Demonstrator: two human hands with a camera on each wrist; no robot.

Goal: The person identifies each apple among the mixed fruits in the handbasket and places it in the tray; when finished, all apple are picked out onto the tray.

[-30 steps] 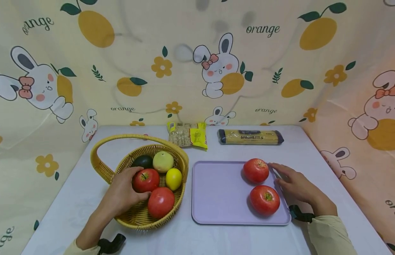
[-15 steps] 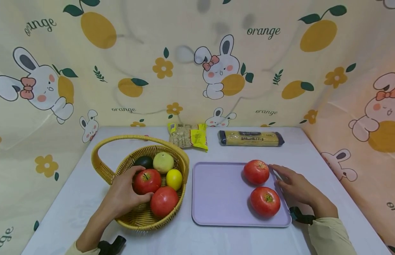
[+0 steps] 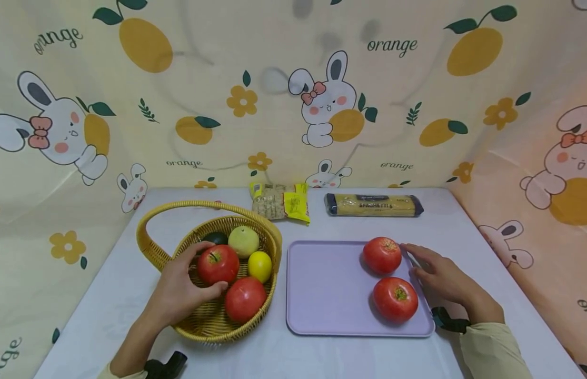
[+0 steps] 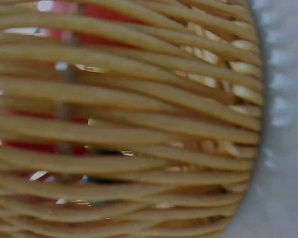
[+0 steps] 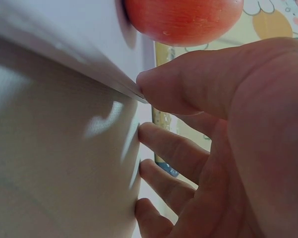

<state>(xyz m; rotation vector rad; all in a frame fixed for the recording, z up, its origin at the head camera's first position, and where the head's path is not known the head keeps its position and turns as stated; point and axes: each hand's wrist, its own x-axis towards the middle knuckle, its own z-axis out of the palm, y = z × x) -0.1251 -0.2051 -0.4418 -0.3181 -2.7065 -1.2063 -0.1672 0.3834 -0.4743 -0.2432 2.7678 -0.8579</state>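
My left hand [image 3: 179, 287] reaches into the wicker basket [image 3: 212, 334] and holds a red apple [image 3: 218, 264] with a stem between thumb and fingers. Beside that apple lie another round red fruit [image 3: 246, 300], a yellow lemon [image 3: 260, 267], a pale green round fruit [image 3: 243, 241] and a dark green fruit [image 3: 216, 238], partly hidden. Only the basket's woven side [image 4: 139, 134] fills most of the left wrist view. My right hand [image 3: 447, 279] rests at the right edge of the lilac tray [image 3: 326, 289], its thumb touching the rim in the right wrist view.
Two red apples, a far one [image 3: 382, 256] and a near one [image 3: 395, 300], sit on the tray's right side. Behind stand a yellow-labelled bag [image 3: 279, 202] and a spaghetti pack [image 3: 375, 205]. The basket's tall handle [image 3: 193, 205] arches over its back left side.
My left hand has closed around the stemmed apple, which has risen and tilted slightly. The lower red fruit has shifted a little to the right. My right hand stays at the tray.
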